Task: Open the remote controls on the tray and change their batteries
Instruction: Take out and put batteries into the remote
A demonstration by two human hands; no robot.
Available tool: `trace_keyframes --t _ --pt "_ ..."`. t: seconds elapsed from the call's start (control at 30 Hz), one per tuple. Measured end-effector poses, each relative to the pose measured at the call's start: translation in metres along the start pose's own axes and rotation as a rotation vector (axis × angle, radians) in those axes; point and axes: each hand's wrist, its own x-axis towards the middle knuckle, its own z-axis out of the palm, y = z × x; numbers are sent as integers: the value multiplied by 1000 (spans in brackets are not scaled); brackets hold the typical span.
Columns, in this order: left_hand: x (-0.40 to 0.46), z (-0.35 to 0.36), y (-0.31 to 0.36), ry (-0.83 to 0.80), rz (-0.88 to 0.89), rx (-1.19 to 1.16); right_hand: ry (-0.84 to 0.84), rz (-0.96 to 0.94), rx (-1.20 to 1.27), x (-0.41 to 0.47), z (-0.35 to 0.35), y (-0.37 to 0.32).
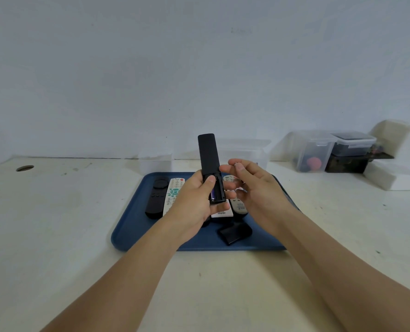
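My left hand (196,200) holds a slim black remote (208,159) upright above the blue tray (132,226), back side toward me. Its battery compartment (216,190) is uncovered and a purple battery shows inside, with my thumb resting on it. My right hand (252,185) hovers just right of the remote, fingers curled loosely; whether they pinch something small I cannot tell. A black battery cover (235,233) lies on the tray near its front. On the tray also lie a black remote (155,197), a white remote with green buttons (173,192) and a grey remote (238,204), partly hidden by my hands.
A clear plastic box (242,152) stands behind the tray. Lidded plastic containers (333,152) and white foam blocks (395,173) sit at the back right. A round cable hole (25,168) is in the tabletop at the far left. A pale wall rises behind.
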Motion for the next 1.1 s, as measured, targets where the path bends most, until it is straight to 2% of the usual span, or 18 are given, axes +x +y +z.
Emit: trace_keyframes --t 0.2,0.4,0.53,0.63,0.77,0.83,0.93,1.1 --pt "2 -2 -2 62 30 -5 15 -96 -58 -4 3 -2" --pt "4 -3 -2 62 -14 -100 118 -220 -195 -1 0 1" --pt "7 -4 -5 85 -13 -94 77 -304 -266 -2 2 2" --pt "9 -5 -5 123 -3 -123 38 -383 -425 -4 4 8" --pt "11 -7 -3 149 0 -146 28 -594 -805 -4 0 15" --pt "10 -6 -3 134 -1 -129 -8 -623 -877 -2 -2 19" --pt "10 -7 -4 122 1 -97 -44 -589 -853 0 -3 21" --pt "6 -4 -4 75 1 -95 -55 -461 -657 1 -5 13"
